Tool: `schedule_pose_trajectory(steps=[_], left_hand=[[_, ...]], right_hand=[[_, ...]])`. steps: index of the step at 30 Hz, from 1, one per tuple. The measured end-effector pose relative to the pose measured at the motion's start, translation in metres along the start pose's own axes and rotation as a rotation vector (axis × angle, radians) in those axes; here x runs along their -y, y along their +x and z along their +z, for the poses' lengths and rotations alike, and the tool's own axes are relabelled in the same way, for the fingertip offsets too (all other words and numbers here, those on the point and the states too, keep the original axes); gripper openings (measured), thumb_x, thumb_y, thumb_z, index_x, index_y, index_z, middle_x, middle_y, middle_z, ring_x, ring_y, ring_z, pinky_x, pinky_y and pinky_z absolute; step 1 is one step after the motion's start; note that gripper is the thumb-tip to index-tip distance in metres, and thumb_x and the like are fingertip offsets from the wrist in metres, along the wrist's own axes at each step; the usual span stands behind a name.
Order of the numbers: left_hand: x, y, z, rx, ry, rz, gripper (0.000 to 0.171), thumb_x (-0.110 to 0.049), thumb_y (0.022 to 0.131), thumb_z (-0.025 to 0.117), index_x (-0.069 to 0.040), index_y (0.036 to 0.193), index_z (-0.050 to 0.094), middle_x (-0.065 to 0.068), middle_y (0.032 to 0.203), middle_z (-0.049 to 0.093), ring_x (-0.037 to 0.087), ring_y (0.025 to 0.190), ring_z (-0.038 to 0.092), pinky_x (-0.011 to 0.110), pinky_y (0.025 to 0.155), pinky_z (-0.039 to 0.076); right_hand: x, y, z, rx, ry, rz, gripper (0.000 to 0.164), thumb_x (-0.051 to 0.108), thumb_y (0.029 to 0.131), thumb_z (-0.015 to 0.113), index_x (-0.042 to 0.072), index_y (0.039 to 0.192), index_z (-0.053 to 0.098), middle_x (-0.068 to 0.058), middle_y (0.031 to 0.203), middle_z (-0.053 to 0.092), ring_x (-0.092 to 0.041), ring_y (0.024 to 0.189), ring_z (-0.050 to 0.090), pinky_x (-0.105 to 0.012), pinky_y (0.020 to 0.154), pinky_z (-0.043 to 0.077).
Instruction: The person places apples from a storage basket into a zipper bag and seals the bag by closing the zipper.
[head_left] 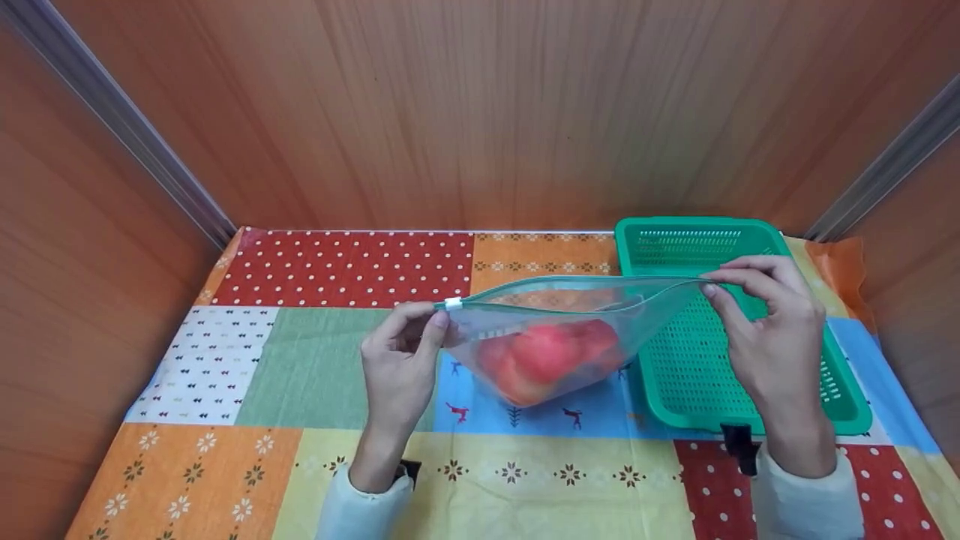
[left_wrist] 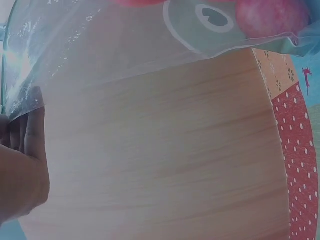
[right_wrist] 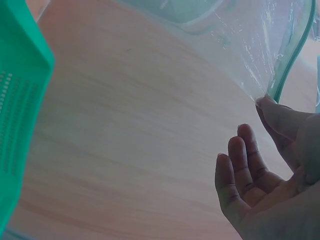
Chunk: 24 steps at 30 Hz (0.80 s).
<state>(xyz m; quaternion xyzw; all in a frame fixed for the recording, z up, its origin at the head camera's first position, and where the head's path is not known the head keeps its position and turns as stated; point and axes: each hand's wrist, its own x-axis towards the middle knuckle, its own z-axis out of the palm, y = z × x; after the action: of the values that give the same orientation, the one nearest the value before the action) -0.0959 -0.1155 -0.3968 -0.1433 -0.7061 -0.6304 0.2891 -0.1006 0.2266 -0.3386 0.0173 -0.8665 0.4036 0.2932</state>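
Note:
Between both hands hangs a clear zipper bag (head_left: 480, 319) with a green zip edge and a white slider (head_left: 454, 303). Several red round fruits (head_left: 551, 352), which look like peaches or apples, lie at its bottom. My left hand (head_left: 401, 367) pinches the bag's left top corner beside the slider. The right top corner is pinched between thumb and index finger of my right hand (head_left: 780, 345), its other fingers apart from the bag in the right wrist view. The bag's mouth gapes slightly along the middle. In the left wrist view, the bag (left_wrist: 115, 45) partly covers the left fingers.
A green plastic basket (head_left: 757, 427) with a perforated floor stands at the right, under my right hand. A patchwork cloth (head_left: 330, 367) covers the table. Wood-grain panels (head_left: 487, 112) enclose the back and sides. An orange cloth fold (head_left: 840, 274) lies at the back right corner.

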Motion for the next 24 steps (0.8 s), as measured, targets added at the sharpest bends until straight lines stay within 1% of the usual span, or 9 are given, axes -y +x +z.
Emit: schedule_pose_trajectory(steps=[2,4,9,14,17,21,24], left_hand=[[-0.002,0.0,0.0,0.002,-0.004,-0.006,0.011,0.004,0.097,0.07,0.007,0.107,0.072,0.018,0.091,0.075,0.013,0.081,0.076,0.026,0.075,0.062],[-0.003,0.0,0.0,0.004,-0.005,-0.013,0.01,0.003,0.098,0.07,0.007,0.107,0.072,0.017,0.09,0.075,0.014,0.08,0.076,0.026,0.075,0.063],[-0.006,-0.001,0.002,0.009,-0.009,-0.051,0.01,0.003,0.098,0.07,0.007,0.107,0.072,0.017,0.09,0.076,0.016,0.077,0.077,0.029,0.074,0.063],[-0.008,-0.004,0.005,0.008,-0.041,-0.09,0.01,0.004,0.097,0.071,0.008,0.107,0.072,0.019,0.089,0.075,0.015,0.074,0.077,0.033,0.07,0.064],[-0.009,-0.005,0.007,0.007,-0.066,-0.109,0.009,0.004,0.098,0.07,0.008,0.106,0.071,0.02,0.088,0.074,0.015,0.073,0.076,0.034,0.068,0.064],[-0.009,-0.008,0.01,-0.005,-0.083,-0.139,0.009,0.004,0.098,0.069,0.009,0.106,0.07,0.021,0.089,0.074,0.014,0.073,0.076,0.035,0.065,0.064],[-0.008,-0.009,0.012,-0.018,-0.077,-0.159,0.009,0.004,0.099,0.069,0.008,0.107,0.071,0.021,0.089,0.074,0.014,0.072,0.076,0.034,0.064,0.064]], right_hand=[[-0.001,0.001,0.0,0.011,-0.012,0.005,0.024,0.004,0.095,0.076,-0.002,0.119,0.077,-0.004,0.122,0.066,-0.005,0.113,0.054,-0.009,0.087,0.048],[-0.003,0.002,0.0,0.021,-0.024,0.015,0.025,0.006,0.095,0.077,-0.001,0.119,0.078,-0.008,0.124,0.066,-0.004,0.113,0.053,-0.008,0.087,0.047],[-0.008,0.005,0.002,0.04,-0.043,0.03,0.024,0.007,0.094,0.079,0.002,0.118,0.079,-0.01,0.124,0.067,-0.001,0.11,0.052,-0.009,0.089,0.044],[-0.011,0.007,0.005,0.057,-0.051,0.021,0.023,0.004,0.094,0.079,-0.001,0.116,0.079,-0.015,0.122,0.067,0.002,0.108,0.049,-0.014,0.087,0.041],[-0.012,0.008,0.007,0.076,-0.057,0.018,0.022,0.004,0.094,0.078,-0.001,0.116,0.079,-0.016,0.123,0.066,-0.003,0.109,0.049,-0.016,0.087,0.04],[-0.015,0.009,0.009,0.112,-0.069,0.024,0.023,0.005,0.095,0.077,-0.001,0.118,0.078,-0.016,0.124,0.065,-0.016,0.113,0.053,-0.017,0.088,0.04],[-0.018,0.009,0.011,0.137,-0.081,0.031,0.025,0.006,0.095,0.078,-0.001,0.119,0.077,-0.017,0.124,0.065,-0.025,0.116,0.056,-0.017,0.088,0.04]])
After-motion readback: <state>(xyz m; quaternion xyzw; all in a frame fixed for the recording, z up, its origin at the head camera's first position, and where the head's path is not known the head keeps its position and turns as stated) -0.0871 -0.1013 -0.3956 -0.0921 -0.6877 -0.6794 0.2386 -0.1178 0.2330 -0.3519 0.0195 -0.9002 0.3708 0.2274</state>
